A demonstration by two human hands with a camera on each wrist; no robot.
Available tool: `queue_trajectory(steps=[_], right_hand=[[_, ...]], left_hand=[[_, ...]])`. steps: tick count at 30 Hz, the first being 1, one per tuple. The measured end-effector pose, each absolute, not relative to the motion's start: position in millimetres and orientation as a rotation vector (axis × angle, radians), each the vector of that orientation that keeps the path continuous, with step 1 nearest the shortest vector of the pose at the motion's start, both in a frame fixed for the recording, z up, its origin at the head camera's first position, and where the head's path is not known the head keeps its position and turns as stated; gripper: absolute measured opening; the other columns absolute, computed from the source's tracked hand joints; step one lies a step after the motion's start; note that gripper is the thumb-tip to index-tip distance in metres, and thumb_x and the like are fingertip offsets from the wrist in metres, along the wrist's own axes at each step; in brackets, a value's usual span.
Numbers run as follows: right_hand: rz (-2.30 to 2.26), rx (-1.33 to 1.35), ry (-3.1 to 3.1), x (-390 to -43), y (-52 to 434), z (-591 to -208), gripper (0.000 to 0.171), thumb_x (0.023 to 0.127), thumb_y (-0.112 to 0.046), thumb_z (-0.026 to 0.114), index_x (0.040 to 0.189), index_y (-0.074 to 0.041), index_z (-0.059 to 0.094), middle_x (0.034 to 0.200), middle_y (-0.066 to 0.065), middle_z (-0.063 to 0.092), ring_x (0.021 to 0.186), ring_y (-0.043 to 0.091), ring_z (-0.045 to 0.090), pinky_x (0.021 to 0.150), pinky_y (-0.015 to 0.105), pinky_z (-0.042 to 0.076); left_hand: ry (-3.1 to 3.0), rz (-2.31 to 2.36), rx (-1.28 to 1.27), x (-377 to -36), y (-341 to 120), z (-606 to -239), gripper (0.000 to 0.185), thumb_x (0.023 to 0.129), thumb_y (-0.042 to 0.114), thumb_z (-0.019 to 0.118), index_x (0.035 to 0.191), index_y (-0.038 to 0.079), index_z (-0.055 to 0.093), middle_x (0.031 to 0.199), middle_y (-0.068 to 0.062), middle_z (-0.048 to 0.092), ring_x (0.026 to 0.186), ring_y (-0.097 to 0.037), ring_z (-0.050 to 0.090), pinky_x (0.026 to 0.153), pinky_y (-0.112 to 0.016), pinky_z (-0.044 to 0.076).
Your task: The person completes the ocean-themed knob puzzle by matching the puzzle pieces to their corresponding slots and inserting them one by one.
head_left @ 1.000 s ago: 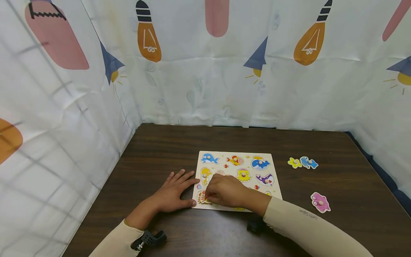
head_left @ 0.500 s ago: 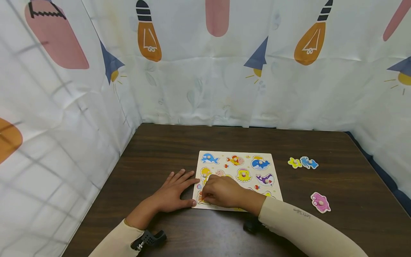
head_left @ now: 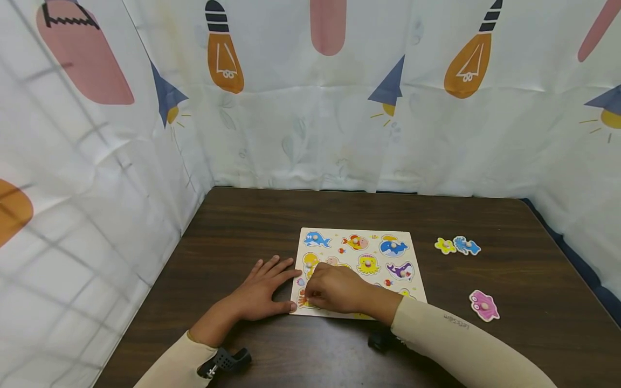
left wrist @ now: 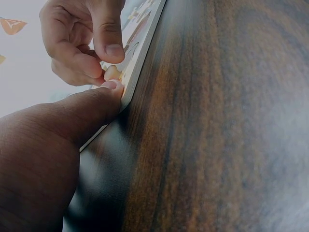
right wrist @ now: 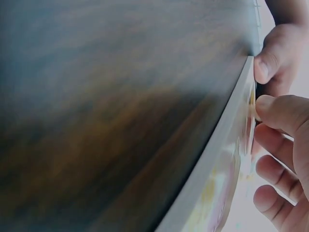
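Observation:
The peg puzzle board [head_left: 383,318], cream with sea-animal pieces, lies flat on the table. At its near left corner sits an orange crab piece [head_left: 302,299], partly covered by my right hand [head_left: 337,289]. The thumb and index finger of that hand are at the crab's small wooden knob [left wrist: 113,73], pinching it low over the board. My left hand [head_left: 264,291] lies with fingers spread on the table along the board's left edge. Its thumb [left wrist: 108,92] rests at the board's corner. Pieces under the right palm are hidden.
A yellow star-like piece [head_left: 444,246] and a blue piece [head_left: 467,246] lie touching on the dark wood table [head_left: 252,215], right of the board. Nearer me is a pink fish piece [head_left: 484,305]. A patterned white curtain [head_left: 301,134] hangs behind the table.
My right hand has shifted slightly left over the crab piece, then stayed there. The left hand and the loose pieces have not moved.

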State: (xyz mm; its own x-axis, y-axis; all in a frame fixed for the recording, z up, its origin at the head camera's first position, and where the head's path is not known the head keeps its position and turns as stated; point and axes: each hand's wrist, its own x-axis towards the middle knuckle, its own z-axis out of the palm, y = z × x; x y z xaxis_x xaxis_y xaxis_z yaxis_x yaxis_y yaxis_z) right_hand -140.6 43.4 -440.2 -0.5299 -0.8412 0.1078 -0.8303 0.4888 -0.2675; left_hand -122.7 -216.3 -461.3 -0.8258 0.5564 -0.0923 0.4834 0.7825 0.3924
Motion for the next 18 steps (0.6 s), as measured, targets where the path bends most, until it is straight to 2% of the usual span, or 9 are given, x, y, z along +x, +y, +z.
queue_trajectory(steps=[5, 12, 18], right_hand=[[-0.468, -1.437, 2.682, -142.9, 55.7, -438.6, 0.009, 0.094, -0.031, 0.077, 0.101, -0.027, 0.079, 0.095, -0.019, 0.067, 0.100, 0.004, 0.057, 0.078, 0.023, 0.051], [-0.503, -1.301, 2.701, -142.5, 79.6, -436.9, 0.012, 0.092, -0.032, 0.077, 0.103, -0.026, 0.079, 0.097, -0.018, 0.068, 0.100, 0.005, 0.057, 0.077, 0.025, 0.053], [-0.487, -1.289, 2.742, -142.1, 97.1, -438.7, 0.012, 0.092, -0.034, 0.078, 0.100, -0.025, 0.080, 0.094, -0.018, 0.068, 0.097, 0.006, 0.057, 0.079, 0.026, 0.053]], left_hand=[[2.773, 0.522, 0.810, -122.5, -215.2, -461.7, 0.077, 0.090, 0.070, 0.062, 0.157, 0.035, 0.043, 0.168, 0.001, 0.026, 0.155, -0.033, 0.013, 0.121, -0.062, 0.004], [2.773, 0.493, 0.776, -122.6, -214.1, -460.7, 0.079, 0.089, 0.072, 0.062, 0.157, 0.036, 0.042, 0.168, 0.003, 0.026, 0.156, -0.032, 0.012, 0.121, -0.061, 0.003], [2.767, 0.502, 0.770, -122.3, -213.3, -459.2, 0.078, 0.089, 0.070, 0.063, 0.156, 0.035, 0.043, 0.168, 0.002, 0.026, 0.156, -0.032, 0.012, 0.121, -0.061, 0.003]])
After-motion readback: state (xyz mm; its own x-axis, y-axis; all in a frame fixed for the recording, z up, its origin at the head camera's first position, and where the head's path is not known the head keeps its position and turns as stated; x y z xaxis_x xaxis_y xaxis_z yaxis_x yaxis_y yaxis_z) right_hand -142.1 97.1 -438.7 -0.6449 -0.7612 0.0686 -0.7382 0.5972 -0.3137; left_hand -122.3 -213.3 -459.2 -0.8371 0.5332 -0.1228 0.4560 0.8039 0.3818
